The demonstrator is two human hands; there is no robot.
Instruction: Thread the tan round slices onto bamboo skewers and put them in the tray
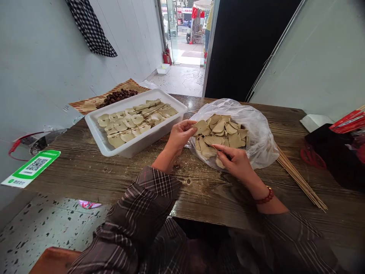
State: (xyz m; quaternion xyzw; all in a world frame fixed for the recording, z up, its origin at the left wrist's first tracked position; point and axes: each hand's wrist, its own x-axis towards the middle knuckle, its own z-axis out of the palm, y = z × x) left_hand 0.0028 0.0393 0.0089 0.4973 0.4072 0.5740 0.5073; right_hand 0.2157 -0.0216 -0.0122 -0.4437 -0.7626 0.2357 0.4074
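Note:
My left hand [179,137] pinches a flat, round, beige-grey food slice [201,126] at its edge, over the near left part of a clear plastic bag [258,131]. Between the fingertips of my right hand [238,161] is a thin wooden skewer [214,147], its tip pointing up and left; most of it is hidden. A heap of loose slices [235,139] fills the open bag. To the left of the bag, a white plastic tub [98,139] holds rows of similar slices threaded on skewers [121,125].
Bare skewers [302,180] lie in a bundle right of the bag. Beyond them are red-handled scissors [313,156] and a black container [339,152]. Dark reddish-brown pieces [118,97] rest on patterned paper behind the tub. A green QR-code card [34,167] is at the table's left edge.

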